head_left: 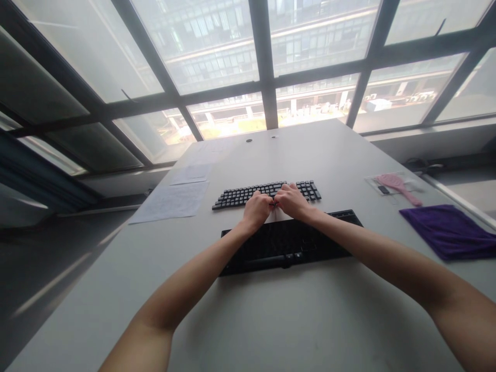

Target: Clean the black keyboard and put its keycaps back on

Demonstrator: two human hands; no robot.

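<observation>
My left hand (257,211) and my right hand (291,200) meet above the front edge of a set of dark keycaps (242,196), laid out in keyboard rows on the table. Both are closed, fingertips together around a small dark piece (276,204); its exact kind is too small to make out, and a bit of red shows beside it. Under my wrists and forearms lies a black keyboard base (267,245), wide and flat, whose surface looks bare of keycaps. My hands hide part of the keycap rows and of the base's far edge.
White paper sheets (170,201) lie at the left of the white table (294,315). Over on the right are a pink brush-like thing with a handle (395,183), on clear plastic, and a folded purple cloth (447,232). Large windows (217,46) stand behind the table.
</observation>
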